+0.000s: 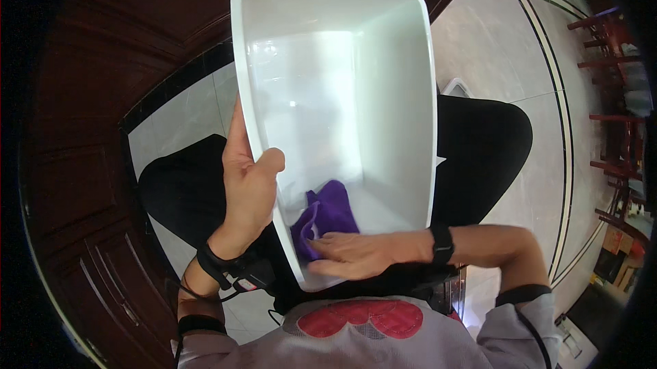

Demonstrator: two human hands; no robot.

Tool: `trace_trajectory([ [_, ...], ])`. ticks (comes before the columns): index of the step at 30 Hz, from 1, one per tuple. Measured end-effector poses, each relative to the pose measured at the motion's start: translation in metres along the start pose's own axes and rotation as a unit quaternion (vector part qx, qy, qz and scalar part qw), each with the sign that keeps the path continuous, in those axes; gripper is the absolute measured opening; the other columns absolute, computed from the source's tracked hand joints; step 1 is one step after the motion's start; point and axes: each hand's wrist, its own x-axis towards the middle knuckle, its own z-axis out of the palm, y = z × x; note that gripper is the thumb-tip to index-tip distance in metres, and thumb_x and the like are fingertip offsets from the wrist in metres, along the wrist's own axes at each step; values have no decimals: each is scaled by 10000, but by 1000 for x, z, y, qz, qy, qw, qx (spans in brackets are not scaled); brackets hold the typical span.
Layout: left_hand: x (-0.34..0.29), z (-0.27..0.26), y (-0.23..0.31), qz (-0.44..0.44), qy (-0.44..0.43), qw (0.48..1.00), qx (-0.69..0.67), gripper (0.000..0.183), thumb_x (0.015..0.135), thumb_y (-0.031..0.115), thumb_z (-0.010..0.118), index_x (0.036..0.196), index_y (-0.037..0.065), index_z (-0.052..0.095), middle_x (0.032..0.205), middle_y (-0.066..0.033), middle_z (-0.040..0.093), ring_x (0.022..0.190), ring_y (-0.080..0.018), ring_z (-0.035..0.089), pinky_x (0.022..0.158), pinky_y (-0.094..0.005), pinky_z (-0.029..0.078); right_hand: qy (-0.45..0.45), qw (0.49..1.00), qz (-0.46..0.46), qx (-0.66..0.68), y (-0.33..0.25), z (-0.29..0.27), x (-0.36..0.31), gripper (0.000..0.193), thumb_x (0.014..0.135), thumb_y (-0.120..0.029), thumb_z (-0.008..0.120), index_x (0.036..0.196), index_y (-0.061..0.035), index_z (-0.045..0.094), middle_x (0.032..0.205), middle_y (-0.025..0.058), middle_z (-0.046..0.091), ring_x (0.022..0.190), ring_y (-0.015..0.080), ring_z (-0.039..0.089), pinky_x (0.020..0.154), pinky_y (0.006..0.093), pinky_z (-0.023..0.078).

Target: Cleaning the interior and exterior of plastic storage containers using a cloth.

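A deep white plastic bin [308,109] is tilted in front of me, its open side facing me and its near end close to my body. My left hand [250,181] grips the bin's left wall, thumb hooked over the rim and the fingers hidden behind. Inside the near left corner lies a bunched purple cloth [332,208]. My right hand [352,254] reaches over the near rim and presses on that cloth; its fingertips are partly sunk in the folds.
Dark wooden cabinet doors [89,232] stand along the left. My knees [482,150] are on both sides of the bin. Pale floor tiles [506,61] with dark border lines spread to the right, with red-brown wooden chairs [612,123] beyond. A pale-rimmed object [457,87] sits behind my right knee.
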Motion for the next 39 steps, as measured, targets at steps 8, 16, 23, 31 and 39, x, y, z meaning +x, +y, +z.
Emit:
trace_trajectory([
  [8,13,1,-15,-17,-30,999,-27,713,630,-113,331,1327,-13,221,1161,-95,435,1036,-122,454,875,-228,367,-165,925,325,-103,77,-55,-35,396,852,-294,362,1043,3,543,1005,240,557,928,352,537,790,402,418],
  [16,16,-10,-24,-18,-21,996,-85,708,637,-130,328,1327,2,236,1073,-66,490,906,-81,494,766,-176,400,380,845,328,-185,3,-156,3,280,787,-102,424,1020,3,537,797,269,560,732,413,541,659,436,438],
  [23,18,-14,-27,-8,-18,996,-84,746,627,-153,323,1345,14,205,1114,-49,464,935,-50,452,733,-148,379,382,824,297,-295,10,-179,30,322,788,-136,520,1080,-3,486,977,226,526,865,399,528,762,426,423],
  [31,20,-10,-25,-19,-23,996,-82,757,628,-152,325,1352,13,181,1117,-62,458,963,-90,456,798,-189,376,355,800,339,-344,90,-147,60,470,685,-69,565,1122,10,409,992,266,436,894,455,458,745,479,428],
  [39,24,-20,-39,-81,3,992,-95,752,644,-105,336,1358,65,170,1158,-101,421,975,-145,459,811,-245,405,118,856,340,-372,89,-58,57,213,659,-111,562,795,42,622,867,216,557,778,329,543,612,384,475],
])
